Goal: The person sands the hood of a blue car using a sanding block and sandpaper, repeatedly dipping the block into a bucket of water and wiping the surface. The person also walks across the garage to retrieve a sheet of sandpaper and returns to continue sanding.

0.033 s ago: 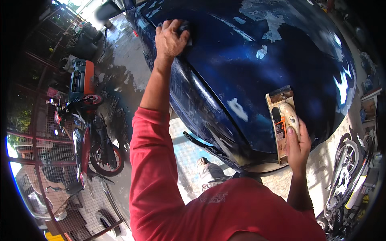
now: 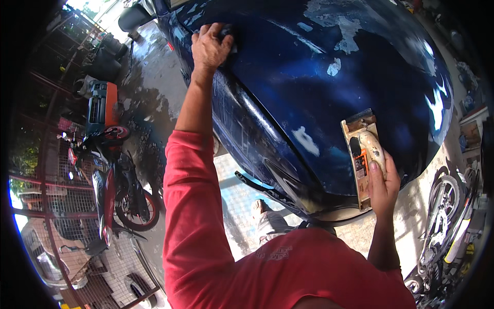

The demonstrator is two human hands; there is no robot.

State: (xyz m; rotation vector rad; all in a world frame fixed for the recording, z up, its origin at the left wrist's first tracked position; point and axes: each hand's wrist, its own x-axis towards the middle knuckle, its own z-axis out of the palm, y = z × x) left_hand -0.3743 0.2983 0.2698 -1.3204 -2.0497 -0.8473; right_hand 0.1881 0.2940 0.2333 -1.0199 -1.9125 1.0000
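A dark blue car hood (image 2: 309,103) with dull, lighter patches lies before me. My left hand (image 2: 210,47) presses near the hood's far left edge, its fingers curled over a dark wad like a cloth (image 2: 227,37), mostly hidden under the hand. My right hand (image 2: 383,183) grips the rounded, worn handle of a long sanding block (image 2: 363,159) at the near right of the hood. The block has a wooden-looking body with an orange label, and its underside faces the hood.
A red and black motorcycle (image 2: 113,185) stands at left, near an orange and grey machine (image 2: 102,105) and a wire mesh fence (image 2: 51,206). Bicycles (image 2: 442,206) lean at right. The car's side mirror (image 2: 135,18) shows at the far left.
My left hand has slid slightly left along the hood with the dark wad. The right hand and sanding block stay nearly in place.
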